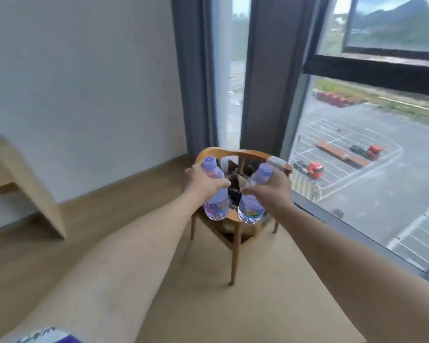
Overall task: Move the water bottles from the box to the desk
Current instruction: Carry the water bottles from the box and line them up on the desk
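The left hand (203, 180) grips one water bottle (216, 194). The right hand (270, 189) grips another bottle (252, 204) at 3 o'clock from it, above a wooden chair (235, 233).

There is only one view, from a camera on the person's head. It looks forward and down along both outstretched arms, toward a wooden chair (229, 219) by the window (372, 144). The wide lens bends the edges. The forearms are very near, the chair farther away.
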`<state>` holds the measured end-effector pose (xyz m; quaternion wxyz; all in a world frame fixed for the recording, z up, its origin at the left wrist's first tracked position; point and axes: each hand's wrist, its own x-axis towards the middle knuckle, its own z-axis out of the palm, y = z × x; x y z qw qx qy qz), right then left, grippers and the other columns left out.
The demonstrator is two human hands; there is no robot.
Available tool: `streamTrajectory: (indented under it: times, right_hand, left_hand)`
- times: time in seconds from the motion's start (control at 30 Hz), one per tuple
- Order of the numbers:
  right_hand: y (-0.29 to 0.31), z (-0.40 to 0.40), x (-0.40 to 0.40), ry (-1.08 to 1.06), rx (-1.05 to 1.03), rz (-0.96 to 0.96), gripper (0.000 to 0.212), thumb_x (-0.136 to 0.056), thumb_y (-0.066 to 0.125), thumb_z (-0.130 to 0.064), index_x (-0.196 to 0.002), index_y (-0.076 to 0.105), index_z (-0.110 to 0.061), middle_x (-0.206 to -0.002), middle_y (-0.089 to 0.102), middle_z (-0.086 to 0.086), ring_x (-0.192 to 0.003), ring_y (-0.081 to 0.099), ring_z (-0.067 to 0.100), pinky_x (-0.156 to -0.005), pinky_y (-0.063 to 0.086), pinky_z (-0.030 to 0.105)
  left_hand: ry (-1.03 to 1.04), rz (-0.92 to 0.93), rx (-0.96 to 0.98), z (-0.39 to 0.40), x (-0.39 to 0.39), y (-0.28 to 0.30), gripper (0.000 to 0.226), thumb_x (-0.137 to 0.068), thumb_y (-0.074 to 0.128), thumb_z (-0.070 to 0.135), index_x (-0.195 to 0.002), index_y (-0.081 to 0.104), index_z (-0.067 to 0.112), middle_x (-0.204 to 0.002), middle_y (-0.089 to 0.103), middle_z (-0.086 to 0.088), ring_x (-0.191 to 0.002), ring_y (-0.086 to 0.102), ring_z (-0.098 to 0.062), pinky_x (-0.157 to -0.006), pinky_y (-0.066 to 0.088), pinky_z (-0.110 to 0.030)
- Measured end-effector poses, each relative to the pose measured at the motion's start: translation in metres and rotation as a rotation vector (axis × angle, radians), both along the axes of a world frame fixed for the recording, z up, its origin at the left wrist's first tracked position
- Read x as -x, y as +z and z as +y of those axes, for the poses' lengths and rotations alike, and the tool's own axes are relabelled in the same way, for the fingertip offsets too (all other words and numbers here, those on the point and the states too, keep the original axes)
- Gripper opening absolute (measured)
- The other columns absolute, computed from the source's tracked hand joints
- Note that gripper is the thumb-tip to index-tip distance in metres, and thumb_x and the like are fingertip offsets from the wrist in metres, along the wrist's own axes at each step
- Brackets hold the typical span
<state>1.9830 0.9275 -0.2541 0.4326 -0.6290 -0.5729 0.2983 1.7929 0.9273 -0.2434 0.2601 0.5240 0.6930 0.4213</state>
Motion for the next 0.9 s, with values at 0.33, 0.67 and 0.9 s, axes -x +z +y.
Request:
streamTrajectory:
  times: [0.33, 0.67, 0.9]
  right_hand:
    - [-0.001, 0.029, 0.295, 0.535, 0.087, -0.049, 0.040, -0.050, 0.084, -0.031, -0.083, 0.069, -0.015, -0.084, 0.072, -0.002, -0.080, 0.068, 0.017, -0.074, 0.059, 0.035]
    - [-0.011, 0.043, 0.596, 0.911, 0.158, -0.074, 0.047, -0.051, 0.091, -0.031, -0.086, 0.063, -0.017, -0.081, 0.066, -0.006, -0.076, 0.064, 0.013, -0.059, 0.048, 0.025]
    - [-0.001, 0.007, 0.761, 1.176, 0.162, -0.107, 0.036, -0.052, 0.089, -0.022, -0.081, 0.068, -0.017, -0.081, 0.071, -0.001, -0.080, 0.069, 0.021, -0.070, 0.059, 0.035]
  left_hand:
    - [0.510, 0.001, 0.040, -0.063, 0.263, -0.013, 0.045, -0.047, 0.086, 0.047, -0.077, 0.060, 0.026, -0.078, 0.066, 0.011, -0.073, 0.063, -0.008, -0.060, 0.047, -0.022]
    - [0.901, -0.016, 0.103, -0.101, 0.508, -0.009, 0.038, -0.051, 0.083, 0.038, -0.081, 0.072, 0.018, -0.080, 0.074, 0.003, -0.077, 0.070, -0.015, -0.071, 0.060, -0.033]
    - [1.112, 0.013, 0.129, -0.162, 0.634, 0.003, 0.034, -0.052, 0.081, 0.038, -0.077, 0.071, 0.018, -0.075, 0.073, 0.006, -0.073, 0.069, -0.010, -0.069, 0.060, -0.033]
